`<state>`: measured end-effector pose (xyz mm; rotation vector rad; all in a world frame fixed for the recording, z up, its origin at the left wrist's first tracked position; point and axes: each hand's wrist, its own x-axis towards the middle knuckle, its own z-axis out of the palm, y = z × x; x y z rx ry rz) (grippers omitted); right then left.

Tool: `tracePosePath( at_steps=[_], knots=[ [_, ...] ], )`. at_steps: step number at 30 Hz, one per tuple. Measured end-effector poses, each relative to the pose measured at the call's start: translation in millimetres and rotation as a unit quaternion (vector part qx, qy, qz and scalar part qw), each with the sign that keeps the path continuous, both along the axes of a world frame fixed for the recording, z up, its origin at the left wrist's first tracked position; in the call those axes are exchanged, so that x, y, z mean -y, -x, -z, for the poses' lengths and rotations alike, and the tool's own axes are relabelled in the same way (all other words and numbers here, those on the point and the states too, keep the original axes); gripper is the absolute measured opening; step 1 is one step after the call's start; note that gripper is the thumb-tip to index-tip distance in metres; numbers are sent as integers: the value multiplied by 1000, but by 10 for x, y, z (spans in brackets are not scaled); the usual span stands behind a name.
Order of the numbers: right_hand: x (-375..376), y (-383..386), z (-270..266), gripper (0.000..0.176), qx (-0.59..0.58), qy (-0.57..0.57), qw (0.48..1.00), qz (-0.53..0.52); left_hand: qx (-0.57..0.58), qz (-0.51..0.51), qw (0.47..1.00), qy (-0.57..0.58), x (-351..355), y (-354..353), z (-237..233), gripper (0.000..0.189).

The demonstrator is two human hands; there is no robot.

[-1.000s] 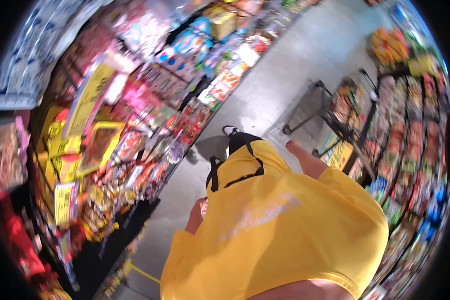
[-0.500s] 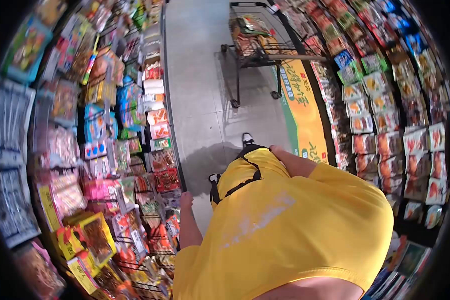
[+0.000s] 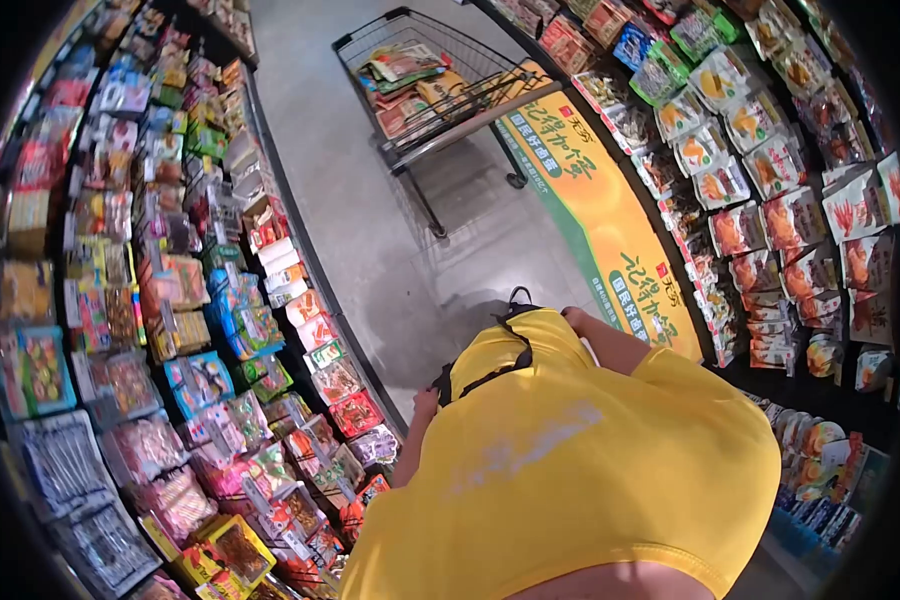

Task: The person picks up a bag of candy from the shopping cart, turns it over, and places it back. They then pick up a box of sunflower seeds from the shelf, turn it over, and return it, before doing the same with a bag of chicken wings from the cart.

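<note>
My left hand (image 3: pixel 427 402) hangs at my left side, next to a black strap at my waist. It is small in view and its fingers cannot be made out. My right hand (image 3: pixel 576 320) is beside the right hip of my yellow shorts (image 3: pixel 555 332), its fingers mostly hidden. No held thing shows in either hand. Ahead of me, apart from both hands, stands a black wire shopping cart (image 3: pixel 450 130) with several colourful snack packets (image 3: pixel 410 85) in it.
Shelves of packaged snacks (image 3: pixel 185 375) line the aisle on my left. More hanging snack pouches (image 3: pixel 795 220) line the right. A yellow and green floor banner (image 3: pixel 610 210) runs along the right shelf, beside grey floor (image 3: pixel 370 260).
The view has turned and the cart now appears lower, further left and closer. My left hand has come nearer my side. My feet have gone out of sight.
</note>
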<state>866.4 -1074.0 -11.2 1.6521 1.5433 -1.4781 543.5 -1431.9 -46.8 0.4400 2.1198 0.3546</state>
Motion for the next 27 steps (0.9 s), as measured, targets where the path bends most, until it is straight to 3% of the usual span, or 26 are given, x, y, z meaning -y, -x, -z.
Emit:
tracePosePath(
  at_steps=[2,3,4,5,6,7,8,9,10,11,13,16,19,22,23,25,27],
  knots=[
    [-409,-13,-246,40,21,-3,991,-129,-134,-54,974,173,-650,-203,-240,45],
    [-537,-260,363,32,-47,-109,981,-156,-149,-16,976,160,-875,-145,-348,43],
    [-605,-330,248,32,-44,-104,981,-156,-160,17,977,143,-1041,-28,-352,41],
    [-676,-336,39,29,-78,-65,995,23,-49,70,992,87,-1155,223,-263,40],
    [-777,-308,-238,27,-109,-26,973,201,61,122,990,28,-1299,496,-198,39],
    [-848,-327,-405,26,-125,1,963,240,51,42,998,-19,-1498,632,-341,34],
    [-887,-383,-388,26,-124,7,963,240,127,-74,985,-85,-1757,767,-740,28],
    [-912,-449,-408,26,-125,-3,956,265,-12,71,959,-273,-1838,1013,-587,22],
    [-899,-544,-355,27,-124,-11,948,291,85,-205,953,-207,-2323,993,-1249,21],
    [-856,-641,-293,29,-107,-13,948,301,100,-356,889,-269,-2774,931,-1765,23],
    [-700,-808,-237,30,-66,6,942,330,41,-348,842,-409,-3144,1359,-1771,21],
    [-371,-1002,-118,28,1,80,934,349,-86,-298,809,-499,-3957,1577,-2436,11],
    [-179,-938,-224,24,50,128,923,359,-130,-193,800,-553,-4764,1819,-2781,18],
    [-80,-833,-76,26,38,123,923,362,-3,-121,839,-530,-5603,2094,-2906,18],
    [-179,-736,-68,26,44,121,922,365,31,-89,862,-498,-5896,2255,-2748,21],
    [-318,-520,-157,30,-31,21,983,179,135,-68,906,-397,-6422,2477,-2431,21],
    [-773,108,-479,34,31,-2,934,356,195,-36,944,-263,-6824,2784,-1731,23]
  ],
)
